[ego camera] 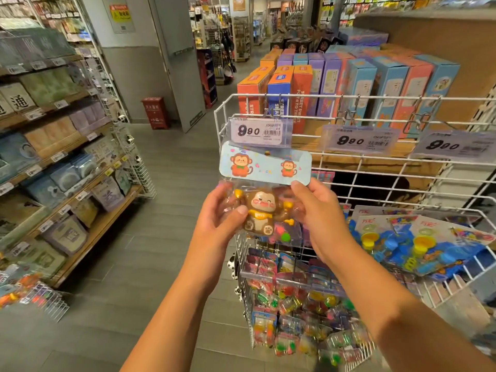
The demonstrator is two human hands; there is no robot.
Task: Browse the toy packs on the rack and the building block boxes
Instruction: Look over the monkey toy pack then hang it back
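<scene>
both hands hold one monkey toy pack at the centre of the frame, its long axis running up and down. the left hand pinches the clear lower pouch from the left side, thumb pressed on the front near the monkey figure. the right hand grips the right edge, fingertips touching the bottom rim of the blue header card. the card's top sits just under the price tag, so the pack looks to hang from, or lie right at, a hook on the white wire rack; which, i cannot tell. the building block boxes stand beyond the rack, in the upper right of the frame, nearer the right hand, so that hand would likely reach them first.
</scene>
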